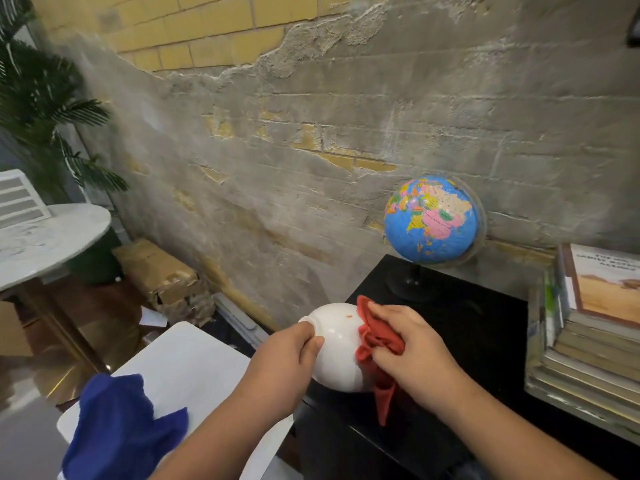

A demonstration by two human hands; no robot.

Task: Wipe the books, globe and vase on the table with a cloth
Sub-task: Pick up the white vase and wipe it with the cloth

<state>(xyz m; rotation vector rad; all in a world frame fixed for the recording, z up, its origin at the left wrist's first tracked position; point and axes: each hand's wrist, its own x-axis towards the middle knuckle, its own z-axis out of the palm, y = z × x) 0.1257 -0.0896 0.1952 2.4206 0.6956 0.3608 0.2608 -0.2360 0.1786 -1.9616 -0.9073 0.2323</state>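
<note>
Nearest, low on the left: a blue cloth (121, 420) heaped on a white flat surface (194, 362), held by no hand. Just past it, grips the narrow end of the white vase (337, 348) with the left hand (294, 355), fingers curled round it, tipping the vase on its side over the near corner of the black bench (467, 341), most likely to stop it rolling and to turn its round belly up. Presses a bunched red cloth (377, 337) against that belly with the right hand (412, 351), fingers closed on the cloth, one corner hanging down. Hard to tell whether lifted or resting on the bench. Shows a small orange speck on top of the vase, just beside the cloth. Farther back on the bench: the globe (433, 220) on its black stand, well apart from the vase, and a tall stack of books (588, 341) at the right, neither in the way of the wiping. Farthest left, off the bench: a cardboard box (156, 271), a round marble table (52, 237) and a green plant (45, 98) by the rough wall (311, 133).
</note>
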